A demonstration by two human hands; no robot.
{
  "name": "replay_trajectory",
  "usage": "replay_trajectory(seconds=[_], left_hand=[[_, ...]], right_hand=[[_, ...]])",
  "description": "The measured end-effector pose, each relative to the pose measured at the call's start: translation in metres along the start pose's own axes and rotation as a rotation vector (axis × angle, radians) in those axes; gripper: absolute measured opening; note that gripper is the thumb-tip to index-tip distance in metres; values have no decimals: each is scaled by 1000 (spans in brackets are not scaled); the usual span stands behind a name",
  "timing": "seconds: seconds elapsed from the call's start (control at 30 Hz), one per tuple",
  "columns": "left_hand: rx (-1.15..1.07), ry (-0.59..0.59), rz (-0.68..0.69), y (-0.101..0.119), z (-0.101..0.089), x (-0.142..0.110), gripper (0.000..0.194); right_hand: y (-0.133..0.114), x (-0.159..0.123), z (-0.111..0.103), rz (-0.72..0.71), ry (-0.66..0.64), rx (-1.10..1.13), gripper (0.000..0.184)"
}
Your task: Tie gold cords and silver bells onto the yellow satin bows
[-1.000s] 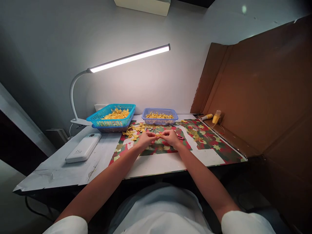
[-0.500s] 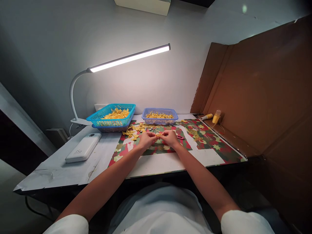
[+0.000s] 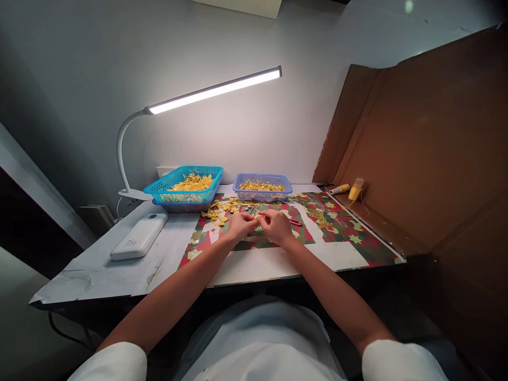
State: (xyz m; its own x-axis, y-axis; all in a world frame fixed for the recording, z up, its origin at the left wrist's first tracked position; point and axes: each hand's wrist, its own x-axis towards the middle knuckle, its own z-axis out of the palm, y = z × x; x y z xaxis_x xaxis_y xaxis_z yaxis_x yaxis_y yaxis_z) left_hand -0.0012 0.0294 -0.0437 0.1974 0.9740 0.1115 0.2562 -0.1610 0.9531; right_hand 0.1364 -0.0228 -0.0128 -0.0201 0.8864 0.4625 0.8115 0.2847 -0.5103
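Over the patterned sheet, my left hand (image 3: 240, 226) and my right hand (image 3: 277, 227) meet with their fingertips pinched together. Between them is a small yellow piece (image 3: 257, 216), like ribbon or cord; the fingers cover most of it, so its exact form is hidden. Just beyond my left hand lie loose yellow ribbon bows (image 3: 216, 216) and a few small shiny bits. A red-handled tool (image 3: 296, 222) rests right beside my right hand, partly behind it. Farther right is a small heap of thin gold cords (image 3: 320, 218).
A blue basket (image 3: 159, 194) of yellow pieces stands back left, stacked on another. Behind my hands is a purple basket (image 3: 262, 197) with gold pieces. A white power bank (image 3: 138, 238), a lit lamp (image 3: 216, 91), a yellow-filled bottle (image 3: 356, 189) and a cardboard wall (image 3: 428, 148) surround the table.
My right hand has turned slightly and its fingers have curled in closer to the left fingertips. The yellow piece shows less between them. The whole view has shifted a little.
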Motion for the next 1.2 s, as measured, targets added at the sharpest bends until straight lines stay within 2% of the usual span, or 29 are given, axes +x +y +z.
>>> replay_trajectory(seconds=[0.13,0.27,0.43,0.57,0.73,0.93,1.07,1.13,1.2], left_hand=[[-11,-14,-33,1,0,-1,15],[18,-24,-60,6,-2,-4,14],[30,-50,-68,8,-4,-5,14],[37,-73,-91,12,-5,-5,17],[69,-109,-146,21,-8,-10,15],[120,-118,-123,21,-11,-9,14],[130,-111,-84,21,-10,-10,14],[142,-109,-71,20,-10,-10,14],[160,-98,-65,19,-10,-9,14]], right_hand=[[-2,13,-10,119,-194,-212,29],[-6,23,-18,195,-323,-321,32],[-6,31,-27,112,-443,-248,23],[-5,34,-34,28,-496,-230,19],[-12,34,-38,-8,-521,-254,19],[-23,35,-36,-35,-487,-376,19],[-29,38,-42,1,-624,-437,21],[-28,38,-50,28,-695,-374,25],[-25,37,-60,43,-698,-247,28]])
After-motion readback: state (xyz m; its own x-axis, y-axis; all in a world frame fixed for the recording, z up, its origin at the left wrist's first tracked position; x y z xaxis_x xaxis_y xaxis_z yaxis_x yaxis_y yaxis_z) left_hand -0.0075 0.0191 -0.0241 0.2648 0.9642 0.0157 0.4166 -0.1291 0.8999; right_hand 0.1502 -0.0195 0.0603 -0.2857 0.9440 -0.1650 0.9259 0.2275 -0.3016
